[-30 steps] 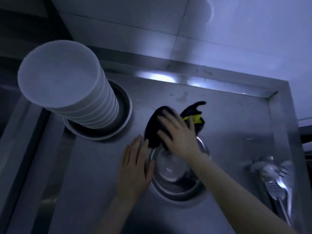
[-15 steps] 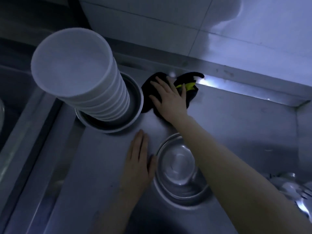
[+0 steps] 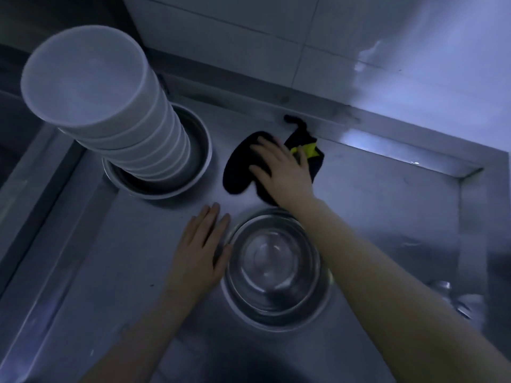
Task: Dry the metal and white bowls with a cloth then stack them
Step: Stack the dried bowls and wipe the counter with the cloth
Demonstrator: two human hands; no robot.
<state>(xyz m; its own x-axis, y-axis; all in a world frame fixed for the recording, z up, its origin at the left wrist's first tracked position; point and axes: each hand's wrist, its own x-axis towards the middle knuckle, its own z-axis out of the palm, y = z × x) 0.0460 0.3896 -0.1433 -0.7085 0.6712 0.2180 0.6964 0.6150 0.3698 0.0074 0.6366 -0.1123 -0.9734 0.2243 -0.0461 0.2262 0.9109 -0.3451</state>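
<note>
The big steel counter (image 3: 387, 217) fills most of the view. It has a raised edge at the far side and at the right side. Behind it is a tiled wall (image 3: 249, 37).

On the far left of the counter stands a tall stack of white bowls (image 3: 110, 106). The stack leans a little toward the camera. It sits inside a wide metal bowl (image 3: 197, 150), so the white bowls hide most of that bowl's inside. This stack stands in the way of the far left part of the counter.

Near the middle is another metal bowl (image 3: 273, 269). It stands upright on the counter and is shiny inside. I see nothing in it. The right arm reaches over its right rim.

A dark cloth (image 3: 237, 172) with a yellow patch (image 3: 308, 149) lies flat on the counter, far from the near metal bowl and just right of the stack.

The right hand (image 3: 284, 172) lies on top of the cloth. Its fingers (image 3: 265, 146) are straight and spread, pressing down, not curled around it.

The left hand (image 3: 201, 250) lies flat on the counter, just left of the near metal bowl. Its fingers are straight and close together, holding nothing. The thumb is right by the bowl's rim; I cannot tell if it touches.

At the near right edge are some blurry shiny things (image 3: 453, 297); I cannot tell what they are.
</note>
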